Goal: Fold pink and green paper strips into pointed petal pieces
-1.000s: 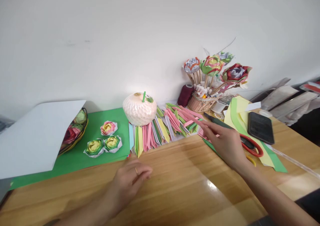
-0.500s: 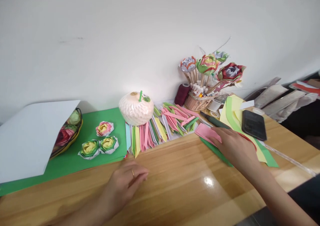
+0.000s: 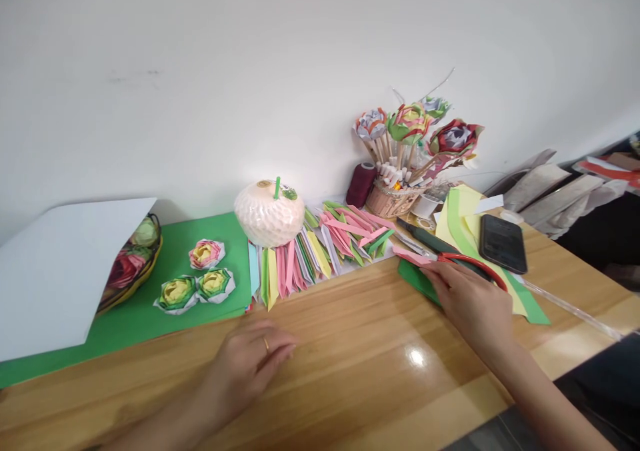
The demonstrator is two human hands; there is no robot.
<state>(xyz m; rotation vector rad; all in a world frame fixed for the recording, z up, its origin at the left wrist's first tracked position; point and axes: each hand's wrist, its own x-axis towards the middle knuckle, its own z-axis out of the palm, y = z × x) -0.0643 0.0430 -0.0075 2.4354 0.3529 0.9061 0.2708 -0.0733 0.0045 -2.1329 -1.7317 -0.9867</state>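
- My single view comes from a camera worn on my head, above the light-brown, glossy wooden table (image 3: 350, 351).
- It faces forward and down: the plain pale-grey wall (image 3: 250, 71) fills the upper part, the table most of the lower.
- It looks from close by, so my bare forearms (image 3: 543, 384) enter at the bottom edge, leading to my ringed left hand (image 3: 250, 358) and my bare right hand (image 3: 477, 304).
- The left edge crops the large, flat white paper sheet (image 3: 65, 278); on the right I see past the table's side.
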